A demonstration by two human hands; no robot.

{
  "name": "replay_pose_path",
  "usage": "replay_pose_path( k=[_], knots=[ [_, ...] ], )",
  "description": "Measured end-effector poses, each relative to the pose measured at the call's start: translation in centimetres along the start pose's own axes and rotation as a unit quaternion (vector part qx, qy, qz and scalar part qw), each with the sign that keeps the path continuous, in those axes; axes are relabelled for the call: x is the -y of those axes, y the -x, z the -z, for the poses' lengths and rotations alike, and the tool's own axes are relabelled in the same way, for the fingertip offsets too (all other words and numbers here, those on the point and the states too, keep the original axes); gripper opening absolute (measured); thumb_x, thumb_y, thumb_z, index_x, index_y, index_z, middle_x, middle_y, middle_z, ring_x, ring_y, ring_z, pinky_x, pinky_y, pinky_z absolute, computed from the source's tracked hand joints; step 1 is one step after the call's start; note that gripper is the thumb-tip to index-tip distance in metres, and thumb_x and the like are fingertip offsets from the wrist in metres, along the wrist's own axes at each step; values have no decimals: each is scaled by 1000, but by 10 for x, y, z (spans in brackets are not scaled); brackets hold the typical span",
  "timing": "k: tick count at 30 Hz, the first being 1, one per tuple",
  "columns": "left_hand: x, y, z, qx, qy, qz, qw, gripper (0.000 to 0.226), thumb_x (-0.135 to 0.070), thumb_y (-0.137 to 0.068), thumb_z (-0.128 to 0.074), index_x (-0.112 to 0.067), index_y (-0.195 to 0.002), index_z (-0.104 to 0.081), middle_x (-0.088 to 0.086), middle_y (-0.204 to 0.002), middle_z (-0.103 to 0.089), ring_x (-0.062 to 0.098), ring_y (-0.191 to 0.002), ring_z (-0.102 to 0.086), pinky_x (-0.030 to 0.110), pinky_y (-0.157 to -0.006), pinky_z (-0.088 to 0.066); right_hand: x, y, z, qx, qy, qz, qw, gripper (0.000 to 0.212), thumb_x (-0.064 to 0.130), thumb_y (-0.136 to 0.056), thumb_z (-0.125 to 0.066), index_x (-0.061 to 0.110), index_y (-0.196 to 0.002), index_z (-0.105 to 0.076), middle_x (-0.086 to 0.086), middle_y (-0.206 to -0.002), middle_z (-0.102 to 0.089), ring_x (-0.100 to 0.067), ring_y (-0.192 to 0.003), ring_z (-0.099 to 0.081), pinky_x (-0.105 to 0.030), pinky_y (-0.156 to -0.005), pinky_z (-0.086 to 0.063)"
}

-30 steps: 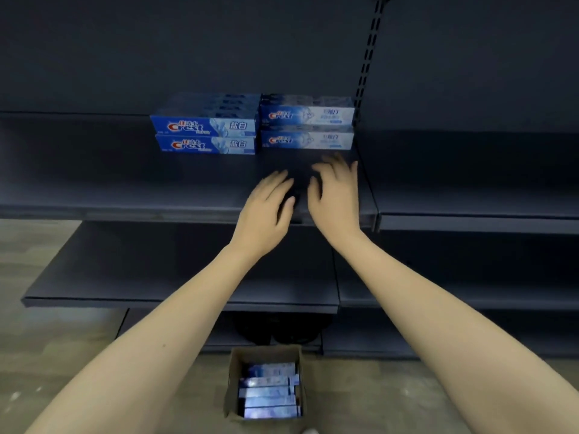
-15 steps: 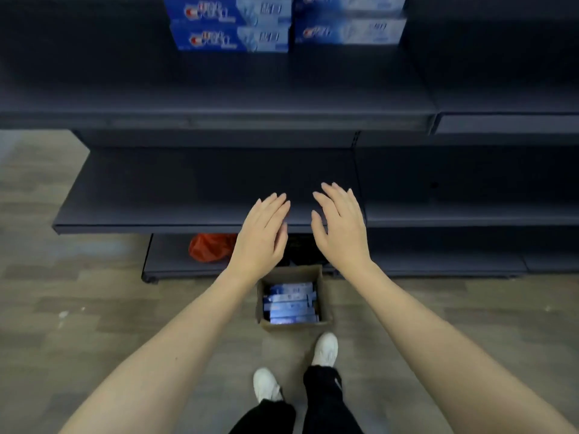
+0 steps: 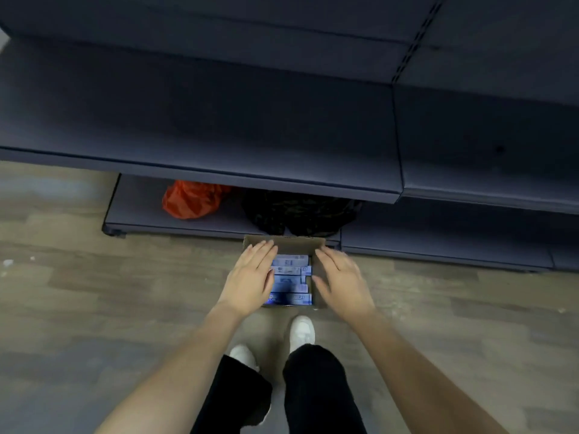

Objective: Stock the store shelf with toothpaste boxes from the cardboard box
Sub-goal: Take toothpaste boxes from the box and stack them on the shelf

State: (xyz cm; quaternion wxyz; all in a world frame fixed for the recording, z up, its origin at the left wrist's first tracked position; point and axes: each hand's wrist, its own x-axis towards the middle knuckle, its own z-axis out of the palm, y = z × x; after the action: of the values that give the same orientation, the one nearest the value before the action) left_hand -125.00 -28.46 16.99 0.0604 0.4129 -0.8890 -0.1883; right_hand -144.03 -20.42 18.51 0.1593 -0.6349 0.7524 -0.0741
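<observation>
Change: both hands drop from shelf height to the cardboard box point(image 3: 283, 243).
Left hand point(image 3: 250, 278): fingers straight, holding nothing, over its left side.
Right hand point(image 3: 340, 278): likewise, over its right wall.
Toothpaste boxes point(image 3: 289, 278): flat inside it, long axes left-right.

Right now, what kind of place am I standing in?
Probably a shop aisle being restocked: dark metal shelves run in tiers with a slotted upright between bays, and a cardboard box of blue toothpaste boxes sits on the wood-look floor.
</observation>
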Motion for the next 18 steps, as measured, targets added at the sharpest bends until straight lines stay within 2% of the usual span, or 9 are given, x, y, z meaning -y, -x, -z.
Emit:
replay_pose_path(
  k=[2, 4, 6, 7, 8, 10, 11, 13, 18],
  knots=[
    [17, -9, -45, 20, -9, 1, 1000, 48, -23, -82, -38, 0, -115, -65, 12, -121, -64, 26, -113, -61, 34, -105, -29, -15, -14, -39, 31, 0, 2, 1000, 57, 20, -73, -78, 6, -125, -60, -12, -127, -60, -31, -115, -59, -41, -99, -44],
    [34, -19, -91, 44, -18, 2, 999, 49, -23, -81, -37, -2, -114, -66, 11, -119, -65, 25, -110, -63, 36, -105, -36, -31, -32, -82, 56, 0, 11, 998, 61, 20, -62, -86, 5, -117, -65, -12, -118, -66, -30, -104, -66, -41, -89, -51],
    [53, -32, -135, 65, -29, 5, 997, 50, -24, -80, -37, -3, -114, -66, 11, -121, -65, 24, -111, -63, 41, -98, -45, -46, -50, -125, 68, -5, 19, 998, 60, 20, -65, -83, 5, -119, -64, -12, -120, -65, -30, -107, -64, -42, -92, -49],
    [61, -38, -156, 74, -31, 11, 997, 50, -23, -82, -37, -3, -120, -63, 12, -126, -61, 24, -116, -59, 43, -101, -40, -52, -59, -146, 73, -1, 25, 997, 59, 21, -72, -79, 5, -125, -59, -13, -126, -61, -30, -113, -60, -41, -99, -44],
    [69, -42, -176, 84, -33, 16, 996, 50, -22, -86, -38, -2, -129, -55, 12, -137, -52, 25, -127, -50, 41, -109, -29, -56, -67, -163, 72, 7, 33, 997, 59, 22, -79, -72, 5, -132, -53, -12, -134, -55, -29, -122, -54, -39, -106, -38],
    [86, -53, -213, 103, -46, 14, 993, 55, -20, -95, -38, -5, -147, -26, 8, -155, -21, 21, -144, -18, 33, -116, 1, -65, -82, -195, 80, 18, 28, 996, 59, 25, -92, -56, 9, -144, -35, -7, -148, -38, -23, -136, -36, -32, -115, -22],
    [93, -59, -231, 110, -52, 17, 992, 58, -20, -97, -37, -8, -150, -15, 5, -158, -9, 18, -146, -7, 30, -115, 8, -70, -90, -210, 84, 18, 17, 996, 59, 26, -95, -50, 11, -147, -28, -5, -151, -32, -20, -139, -29, -29, -116, -16],
    [105, -70, -262, 128, -72, 26, 989, 62, -21, -97, -36, -10, -151, -6, 3, -159, 1, 16, -146, 2, 29, -116, 10, -78, -101, -238, 95, 26, 0, 995, 59, 27, -97, -45, 12, -149, -22, -4, -154, -27, -18, -141, -24, -27, -117, -12],
    [119, -85, -321, 213, -81, 74, 971, 65, -15, -96, -37, -6, -150, -4, 6, -159, 0, 18, -146, 1, 31, -119, 5, -99, -111, -299, 161, 52, -53, 984, 64, 22, -94, -49, 16, -150, -18, -3, -153, -24, -21, -139, -24, -30, -116, -16]
  ],
)
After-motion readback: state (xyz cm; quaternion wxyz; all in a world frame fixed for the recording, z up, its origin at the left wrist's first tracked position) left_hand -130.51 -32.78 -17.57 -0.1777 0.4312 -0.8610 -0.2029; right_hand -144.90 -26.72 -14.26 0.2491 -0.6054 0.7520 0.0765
